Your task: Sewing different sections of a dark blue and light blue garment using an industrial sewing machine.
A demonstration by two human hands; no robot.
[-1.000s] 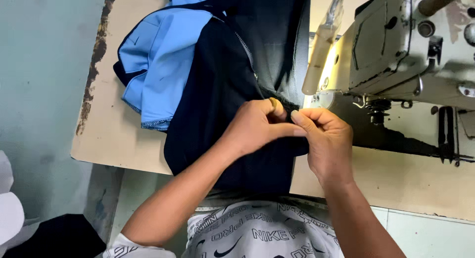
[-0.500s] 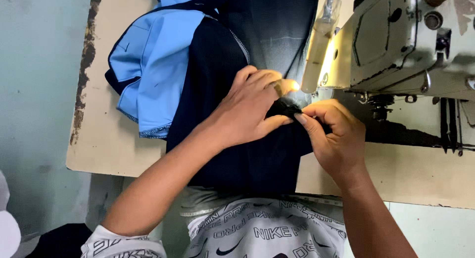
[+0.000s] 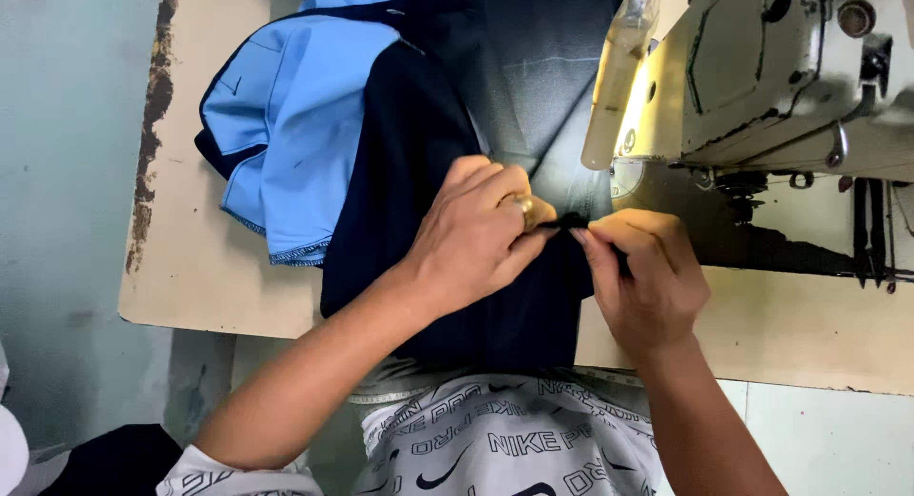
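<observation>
A dark navy garment (image 3: 409, 172) lies on the sewing table (image 3: 181, 277), its front end hanging over the table edge toward me. My left hand (image 3: 476, 234) rests on top of it, fingers pinching a fold of the navy cloth. My right hand (image 3: 643, 277) pinches the same fold from the right, fingertips nearly touching those of the left. A ring shows on a left finger. Light blue fabric (image 3: 286, 125) with a dark edge lies under and left of the navy piece.
A cream industrial sewing machine (image 3: 781, 77) stands at the right, its lamp lit and needle area (image 3: 738, 187) just beyond my right hand. A pale bottle (image 3: 614, 87) hangs by the machine head. The worn left table edge (image 3: 148, 144) borders a grey-green floor.
My hands have moved a little to the right toward the machine, still pinching the navy fold. The view has shifted closer and the left hand now covers more of the fold.
</observation>
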